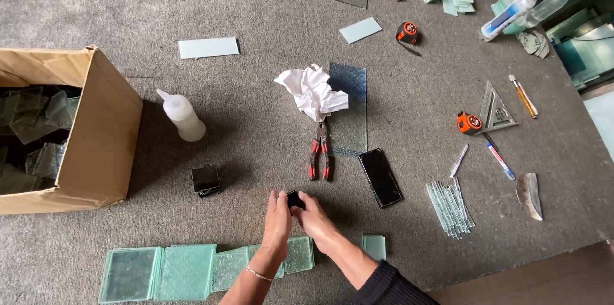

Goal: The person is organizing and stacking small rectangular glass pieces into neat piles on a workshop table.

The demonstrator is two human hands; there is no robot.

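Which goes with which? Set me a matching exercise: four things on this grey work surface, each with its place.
1. pliers
2. squeeze bottle
3. small dark piece
4. phone

A. beside the cardboard box
B. between left hand and right hand
C. under the crumpled paper
D. right of the pliers

Pairs: 1-C, 2-A, 3-B, 4-D

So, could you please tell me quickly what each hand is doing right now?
Left hand: closed on the small dark piece.
Right hand: closed on the same piece.
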